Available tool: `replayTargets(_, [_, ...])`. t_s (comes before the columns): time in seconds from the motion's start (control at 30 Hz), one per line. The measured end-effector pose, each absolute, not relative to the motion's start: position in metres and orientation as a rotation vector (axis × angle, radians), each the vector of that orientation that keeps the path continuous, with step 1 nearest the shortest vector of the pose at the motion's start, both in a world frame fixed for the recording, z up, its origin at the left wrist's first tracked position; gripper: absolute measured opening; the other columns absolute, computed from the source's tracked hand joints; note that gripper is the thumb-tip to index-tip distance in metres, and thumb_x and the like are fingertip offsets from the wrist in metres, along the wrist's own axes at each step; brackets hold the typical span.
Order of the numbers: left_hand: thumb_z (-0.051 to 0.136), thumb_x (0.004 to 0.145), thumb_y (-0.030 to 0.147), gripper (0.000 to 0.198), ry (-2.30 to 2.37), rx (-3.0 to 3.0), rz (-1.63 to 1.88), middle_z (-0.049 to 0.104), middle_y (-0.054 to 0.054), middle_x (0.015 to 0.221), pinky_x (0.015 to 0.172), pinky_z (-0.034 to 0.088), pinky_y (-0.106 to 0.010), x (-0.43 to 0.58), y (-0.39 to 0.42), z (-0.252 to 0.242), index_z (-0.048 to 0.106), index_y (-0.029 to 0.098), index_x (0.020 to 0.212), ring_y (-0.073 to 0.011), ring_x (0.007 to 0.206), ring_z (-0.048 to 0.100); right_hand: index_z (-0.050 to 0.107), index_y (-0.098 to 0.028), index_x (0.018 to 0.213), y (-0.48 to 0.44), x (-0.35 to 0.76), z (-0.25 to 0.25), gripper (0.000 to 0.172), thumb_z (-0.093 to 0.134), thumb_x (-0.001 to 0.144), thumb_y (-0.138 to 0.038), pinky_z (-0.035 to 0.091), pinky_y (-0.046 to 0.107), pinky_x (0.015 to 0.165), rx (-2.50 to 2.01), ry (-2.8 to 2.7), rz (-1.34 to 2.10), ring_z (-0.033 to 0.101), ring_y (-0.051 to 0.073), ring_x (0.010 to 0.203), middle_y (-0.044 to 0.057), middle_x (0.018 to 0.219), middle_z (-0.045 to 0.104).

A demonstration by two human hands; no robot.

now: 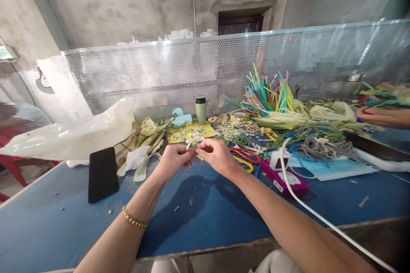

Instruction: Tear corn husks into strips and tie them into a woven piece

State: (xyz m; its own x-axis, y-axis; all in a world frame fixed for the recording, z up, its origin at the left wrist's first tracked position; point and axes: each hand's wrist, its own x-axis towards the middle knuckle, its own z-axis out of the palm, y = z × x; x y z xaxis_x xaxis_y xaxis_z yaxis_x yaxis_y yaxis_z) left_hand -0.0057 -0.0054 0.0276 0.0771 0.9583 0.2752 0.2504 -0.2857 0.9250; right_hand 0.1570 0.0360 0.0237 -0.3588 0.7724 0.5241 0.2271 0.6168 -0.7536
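Note:
My left hand (175, 160) and my right hand (217, 155) meet above the blue table (179, 222), fingertips nearly touching. Both are closed in a pinch around a small pale husk strip (194, 140), whose frayed ends stick up above the fingers. The fingers hide part of it. Behind the hands, husk scraps lie on a yellow sheet (208, 131). Red-handled scissors (251, 155) rest just right of my right hand, beside a yellow handle (245, 164). Left of my left hand are a pale green husk piece (141, 171) and a crumpled white tissue (137, 158).
A black phone (103, 175) and plastic bag (77, 136) lie left. Behind stand a green bottle (200, 111) and perforated metal screen (160, 76). Right are colourful stems (267, 94), corn husks (285, 118), a magenta box (290, 179), white cable (301, 209) and another person's hand (378, 116).

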Motion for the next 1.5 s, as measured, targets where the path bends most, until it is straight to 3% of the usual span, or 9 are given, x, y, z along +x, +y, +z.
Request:
replayTargets(0.27, [0.055, 0.077, 0.024, 0.025, 1.457, 1.9, 1.318, 0.061, -0.001, 0.05, 0.054, 0.037, -0.023, -0.007, -0.004, 0.026, 0.065, 0.015, 0.056, -0.0118, 0.052, 0.052, 0.063, -0.015, 0.068, 0.037, 0.16, 0.024, 0.013, 0.058, 0.078, -0.022, 0.038, 0.021, 0.048, -0.837, -1.94, 0.767, 0.05, 0.01, 0.049, -0.001, 0.054, 0.057])
replayTargets(0.47, [0.057, 0.075, 0.026, 0.016, 1.382, 1.769, 1.337, 0.065, -0.001, 0.057, 0.048, 0.038, -0.023, -0.009, -0.002, 0.024, 0.068, 0.015, 0.072, -0.0112, 0.045, 0.053, 0.062, -0.015, 0.069, 0.036, 0.159, 0.025, 0.014, 0.06, 0.076, -0.027, 0.038, 0.022, 0.046, -0.875, -1.804, 0.851, 0.049, 0.01, 0.045, -0.003, 0.05, 0.054])
replayTargets(0.7, [0.056, 0.069, 0.02, 0.01, 1.463, 1.674, 1.437, 0.06, 0.002, 0.052, 0.049, 0.039, -0.023, -0.011, 0.004, 0.022, 0.063, 0.015, 0.074, -0.0112, 0.045, 0.053, 0.056, -0.018, 0.067, 0.035, 0.159, 0.028, 0.015, 0.059, 0.076, -0.03, 0.035, 0.022, 0.042, -0.906, -1.647, 0.851, 0.041, 0.009, 0.038, -0.004, 0.044, 0.05])
replayTargets(0.83, [0.059, 0.073, 0.026, 0.02, 1.305, 1.56, 1.436, 0.064, 0.0, 0.063, 0.051, 0.04, -0.023, -0.006, 0.002, 0.024, 0.066, 0.013, 0.086, -0.0116, 0.052, 0.055, 0.056, -0.017, 0.066, 0.033, 0.159, 0.029, 0.016, 0.059, 0.076, -0.029, 0.035, 0.021, 0.043, -0.883, -1.682, 0.855, 0.044, 0.009, 0.041, -0.004, 0.046, 0.051])
replayTargets(0.97, [0.066, 0.075, 0.035, 0.024, 1.111, 1.454, 1.291, 0.063, -0.002, 0.064, 0.052, 0.038, -0.023, -0.002, -0.004, 0.026, 0.068, 0.012, 0.076, -0.0095, 0.052, 0.052, 0.057, -0.017, 0.069, 0.034, 0.157, 0.026, 0.015, 0.058, 0.078, -0.029, 0.037, 0.022, 0.045, -0.844, -1.744, 0.848, 0.047, 0.01, 0.043, -0.003, 0.05, 0.052])
replayTargets(1.27, [0.074, 0.075, 0.031, 0.024, 0.807, 1.148, 1.103, 0.065, -0.006, 0.072, 0.053, 0.041, -0.021, -0.006, -0.005, 0.023, 0.067, 0.009, 0.081, -0.0085, 0.054, 0.056, 0.058, -0.017, 0.077, 0.035, 0.157, 0.022, 0.009, 0.055, 0.082, -0.023, 0.043, 0.023, 0.058, -0.766, -1.864, 0.536, 0.055, 0.012, 0.057, 0.001, 0.065, 0.062])
replayTargets(1.5, [0.075, 0.075, 0.027, 0.02, 0.755, 1.037, 1.139, 0.063, -0.004, 0.075, 0.053, 0.042, -0.021, -0.007, -0.004, 0.022, 0.068, 0.009, 0.081, -0.0074, 0.055, 0.054, 0.058, -0.017, 0.078, 0.033, 0.157, 0.022, 0.008, 0.055, 0.084, -0.02, 0.044, 0.023, 0.06, -0.743, -1.893, 0.491, 0.057, 0.012, 0.059, 0.001, 0.068, 0.064])
